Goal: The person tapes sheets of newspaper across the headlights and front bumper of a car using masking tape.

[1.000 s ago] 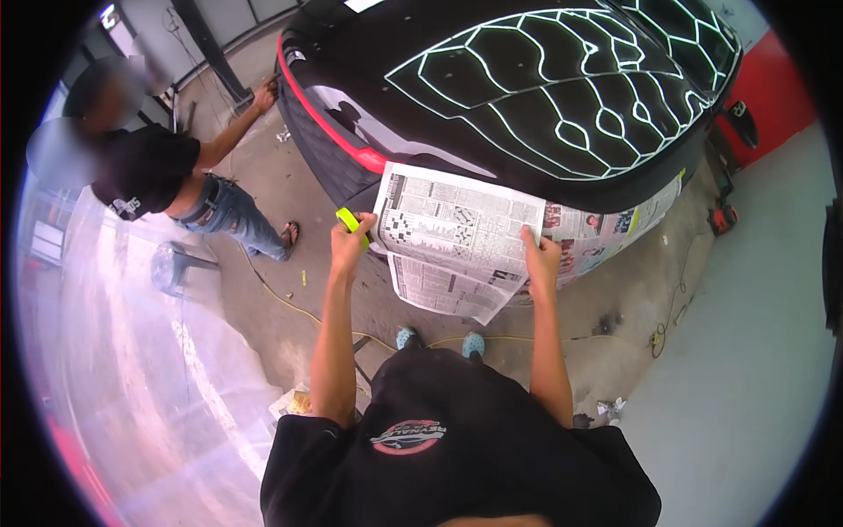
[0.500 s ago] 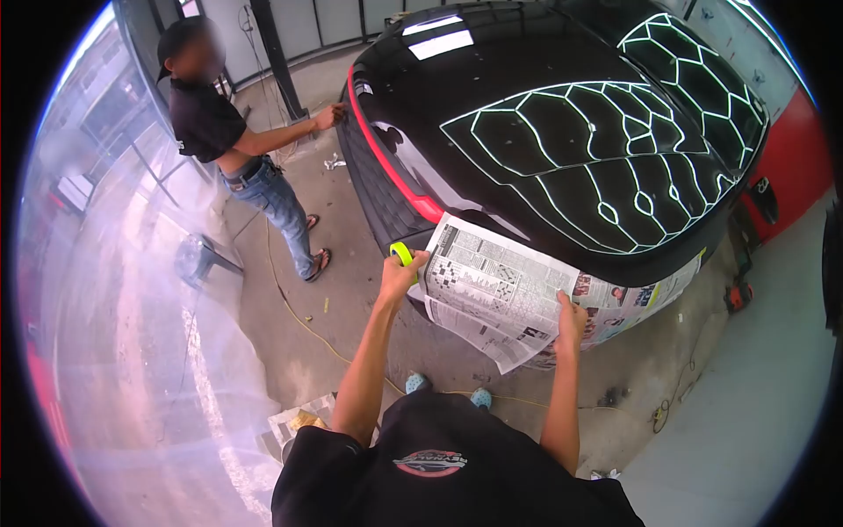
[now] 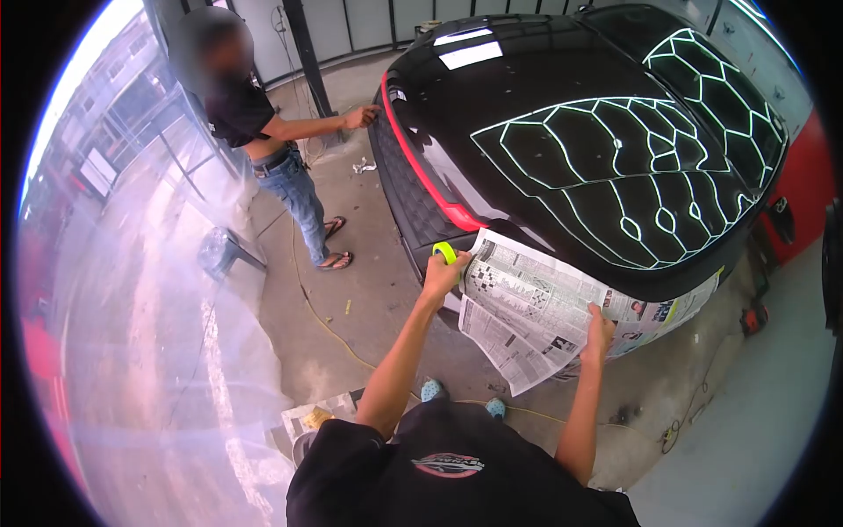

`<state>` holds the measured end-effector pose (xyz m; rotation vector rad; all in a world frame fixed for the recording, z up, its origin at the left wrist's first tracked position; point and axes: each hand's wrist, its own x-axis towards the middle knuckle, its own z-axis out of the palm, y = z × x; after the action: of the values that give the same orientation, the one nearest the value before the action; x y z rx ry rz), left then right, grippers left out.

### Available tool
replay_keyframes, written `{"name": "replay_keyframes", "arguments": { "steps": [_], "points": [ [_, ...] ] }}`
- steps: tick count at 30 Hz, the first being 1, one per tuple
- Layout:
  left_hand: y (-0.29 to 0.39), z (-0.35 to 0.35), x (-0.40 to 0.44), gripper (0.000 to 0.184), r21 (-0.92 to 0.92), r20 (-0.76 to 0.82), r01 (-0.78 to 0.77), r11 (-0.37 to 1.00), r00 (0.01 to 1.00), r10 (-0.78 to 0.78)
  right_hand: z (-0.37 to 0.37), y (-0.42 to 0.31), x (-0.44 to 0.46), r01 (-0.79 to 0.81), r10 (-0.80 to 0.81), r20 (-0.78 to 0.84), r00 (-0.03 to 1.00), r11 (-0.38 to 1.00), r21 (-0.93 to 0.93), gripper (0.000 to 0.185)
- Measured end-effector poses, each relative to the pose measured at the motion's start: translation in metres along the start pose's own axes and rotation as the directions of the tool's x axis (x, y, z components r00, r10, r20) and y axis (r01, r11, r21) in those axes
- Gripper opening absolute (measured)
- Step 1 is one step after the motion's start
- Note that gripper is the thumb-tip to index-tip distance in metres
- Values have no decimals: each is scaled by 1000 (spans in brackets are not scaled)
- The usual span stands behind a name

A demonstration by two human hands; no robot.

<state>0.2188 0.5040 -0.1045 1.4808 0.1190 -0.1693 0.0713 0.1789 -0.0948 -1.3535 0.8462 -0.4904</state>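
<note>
A sheet of newspaper (image 3: 531, 303) is stretched between my two hands at the front corner of a glossy black car (image 3: 562, 132). My left hand (image 3: 442, 274) grips its left edge and also holds a roll of yellow-green tape (image 3: 445, 253). The sheet's right side is pinched in my right hand (image 3: 599, 332). Its upper edge lies along the car's dark edge, near the end of a red strip (image 3: 426, 180), and the lower part hangs free. More newspaper (image 3: 672, 307) covers the car's lower side to the right.
A co-worker (image 3: 294, 176) stands at the left with one hand at the car's edge. A stool (image 3: 230, 255) is behind them. A yellow cord (image 3: 338, 338) crosses the floor near my feet. A red and black tool (image 3: 752, 321) lies by the right wall.
The view has shifted, so the car, co-worker and newspaper appear farther right and lower. Both my hands still hold the sheet, and the tape is still in my left hand.
</note>
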Motion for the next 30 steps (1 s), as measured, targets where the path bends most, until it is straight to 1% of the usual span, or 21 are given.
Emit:
{"name": "replay_keyframes", "arguments": {
  "steps": [1,3,7,11,15,18,21,22,23,24,30],
  "points": [
    [1,1,-1,26,-12,-1,-6,1000,1000,6,0,-1,-2,3,-3,-14,1000,1000,-6,41],
    [3,2,-3,27,21,0,0,1000,1000,-1,0,-4,-8,9,-10,-46,999,1000,-19,42],
    [4,2,1,29,64,24,25,998,999,-26,0,-3,-14,24,-25,-60,998,1000,-2,43],
    [7,7,3,28,36,42,49,998,998,-50,-4,8,-5,46,-48,-78,996,999,-20,44],
    [2,9,8,23,-2,30,56,998,998,-56,1,-7,-21,69,-73,-94,993,997,-42,45],
    [-5,10,13,21,-41,21,33,999,999,-32,1,-12,-24,46,-50,-81,995,998,-43,44],
    [6,15,-1,18,-94,-14,13,996,1000,-14,3,-14,-25,101,-104,-74,992,994,-47,42],
    [9,17,-3,17,-119,-21,20,993,1000,-23,3,-12,-23,97,-100,-72,992,994,-48,41],
    [5,19,0,17,-130,-42,-5,992,999,0,4,-9,-20,93,-96,-70,993,994,-49,40],
    [2,19,2,17,-140,-69,-33,990,997,23,4,-7,-18,92,-94,-67,993,995,-32,39],
    [4,19,1,16,-142,-81,-30,989,997,19,7,-1,-10,76,-75,-17,997,996,51,39]
  ]
}}
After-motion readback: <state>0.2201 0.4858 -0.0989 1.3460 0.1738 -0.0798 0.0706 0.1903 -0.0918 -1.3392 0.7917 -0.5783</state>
